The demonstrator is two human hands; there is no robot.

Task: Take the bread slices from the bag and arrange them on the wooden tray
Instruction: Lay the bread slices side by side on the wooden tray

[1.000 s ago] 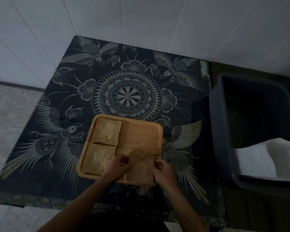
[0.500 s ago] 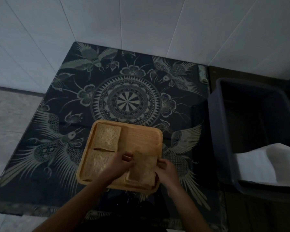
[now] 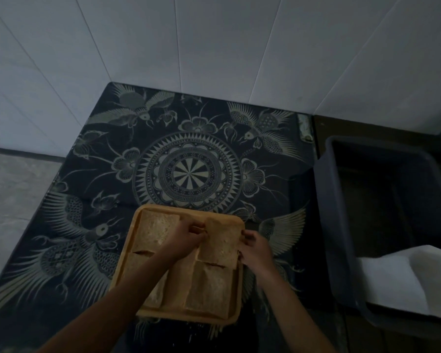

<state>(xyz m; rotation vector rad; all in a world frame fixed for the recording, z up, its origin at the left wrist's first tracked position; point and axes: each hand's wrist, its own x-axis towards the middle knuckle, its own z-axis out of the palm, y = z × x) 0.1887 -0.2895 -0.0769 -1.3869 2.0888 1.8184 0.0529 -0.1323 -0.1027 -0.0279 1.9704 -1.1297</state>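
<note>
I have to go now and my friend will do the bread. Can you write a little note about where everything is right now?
Left hand and right hand both pinch the far-right slice, settling it on the wooden tray.
Already laid: far-left slice, near-left slice, near-right slice.
Left: let go of that fourth slice. No bread bag is in view. The dark bin at right holds something white.
</note>
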